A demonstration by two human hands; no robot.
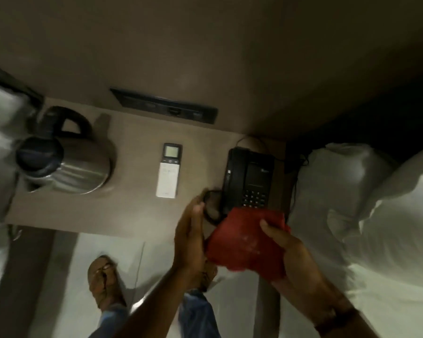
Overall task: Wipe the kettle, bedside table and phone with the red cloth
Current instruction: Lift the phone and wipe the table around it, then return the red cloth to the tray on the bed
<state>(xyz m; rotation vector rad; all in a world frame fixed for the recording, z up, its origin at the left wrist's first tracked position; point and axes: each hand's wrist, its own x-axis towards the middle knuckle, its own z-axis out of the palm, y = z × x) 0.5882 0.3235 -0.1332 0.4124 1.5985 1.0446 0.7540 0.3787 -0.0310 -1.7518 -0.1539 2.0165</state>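
Note:
A steel kettle (69,164) with a black lid and handle stands at the left end of the grey-brown bedside table (130,208). At the right end sits a black desk phone (250,178). My right hand (296,254) grips a folded red cloth (247,240) in front of the phone's near edge, covering its lowest part. My left hand (192,237) is flat against the cloth's left side, fingers straight, next to the phone's coiled cord (211,208).
A white remote control (168,170) lies between kettle and phone. A dark socket panel (164,106) is on the wall behind. White pillows (366,203) and bedding lie to the right, more bedding at far left. My feet stand on the pale floor below.

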